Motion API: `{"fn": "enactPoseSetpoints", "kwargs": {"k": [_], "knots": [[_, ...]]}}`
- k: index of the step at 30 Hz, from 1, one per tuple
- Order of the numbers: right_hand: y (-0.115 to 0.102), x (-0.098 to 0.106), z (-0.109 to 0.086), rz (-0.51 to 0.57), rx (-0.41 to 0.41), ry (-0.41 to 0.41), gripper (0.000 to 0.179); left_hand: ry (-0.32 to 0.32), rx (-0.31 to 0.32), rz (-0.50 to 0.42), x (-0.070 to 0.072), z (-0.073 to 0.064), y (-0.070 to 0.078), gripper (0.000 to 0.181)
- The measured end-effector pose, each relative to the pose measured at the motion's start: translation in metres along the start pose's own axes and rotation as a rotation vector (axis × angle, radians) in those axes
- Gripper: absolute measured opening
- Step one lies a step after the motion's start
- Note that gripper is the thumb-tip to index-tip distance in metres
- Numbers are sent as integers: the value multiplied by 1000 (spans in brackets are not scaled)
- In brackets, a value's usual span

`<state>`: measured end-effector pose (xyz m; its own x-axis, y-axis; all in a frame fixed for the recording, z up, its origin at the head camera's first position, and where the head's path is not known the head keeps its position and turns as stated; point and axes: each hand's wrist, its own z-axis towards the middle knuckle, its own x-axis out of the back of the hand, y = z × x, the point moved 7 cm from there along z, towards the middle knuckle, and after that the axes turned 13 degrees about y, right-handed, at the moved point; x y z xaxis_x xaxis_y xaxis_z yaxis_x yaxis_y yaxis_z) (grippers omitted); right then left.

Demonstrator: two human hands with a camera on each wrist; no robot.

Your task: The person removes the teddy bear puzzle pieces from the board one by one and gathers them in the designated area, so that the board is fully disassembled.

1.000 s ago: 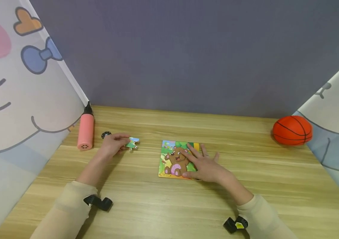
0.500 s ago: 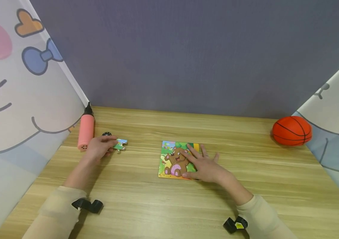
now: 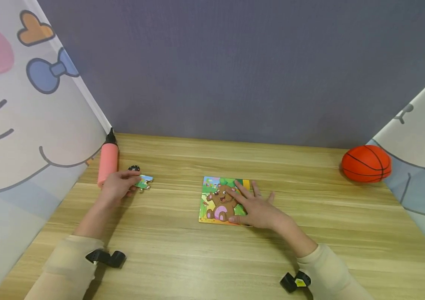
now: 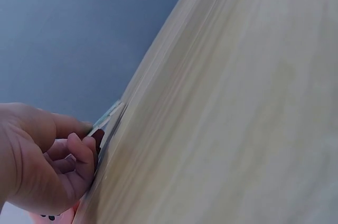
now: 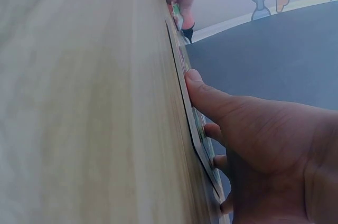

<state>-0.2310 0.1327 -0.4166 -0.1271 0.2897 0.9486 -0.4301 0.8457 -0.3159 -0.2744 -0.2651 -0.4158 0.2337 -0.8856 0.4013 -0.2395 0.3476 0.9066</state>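
Note:
On the left of the table, my left hand [image 3: 118, 184] pinches a jigsaw puzzle piece [image 3: 144, 182] printed in blue and green. In the left wrist view, thumb and fingers grip the piece [image 4: 107, 117] by one edge, tilted just above the tabletop. At the middle lies a square jigsaw puzzle [image 3: 216, 204] with a brown bear on it. Spread across its right side, my right hand [image 3: 260, 209] rests with the fingers apart and hides that part of the picture. The right wrist view shows the thumb and fingertips of this hand touching the puzzle's face.
A pink bottle-shaped pump [image 3: 108, 164] with a black nozzle lies by the left wall, partly behind the left hand. Close to that hand is a small black dotted disc [image 3: 134, 168]. An orange basketball [image 3: 366, 163] sits at the far right. A grey panel [image 3: 212, 75] stands behind the table.
My left hand has moved left with the puzzle piece, away from the bear puzzle and toward the pink pump. The right hand has stayed in place on the puzzle.

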Motion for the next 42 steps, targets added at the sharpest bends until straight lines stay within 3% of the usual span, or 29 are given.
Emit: {"fn": "enactPoseSetpoints", "kwargs": {"k": [21,32,42], "knots": [[-1,1,-1,19,0,10,90,50,-40,63,-1,-7,10,35],[5,1,0,49,-71,19,112,-38,-184,128,-40,-18,33,33],[8,0,0,10,-124,1,116,-150,-207,51,-82,-35,50,28]]}}
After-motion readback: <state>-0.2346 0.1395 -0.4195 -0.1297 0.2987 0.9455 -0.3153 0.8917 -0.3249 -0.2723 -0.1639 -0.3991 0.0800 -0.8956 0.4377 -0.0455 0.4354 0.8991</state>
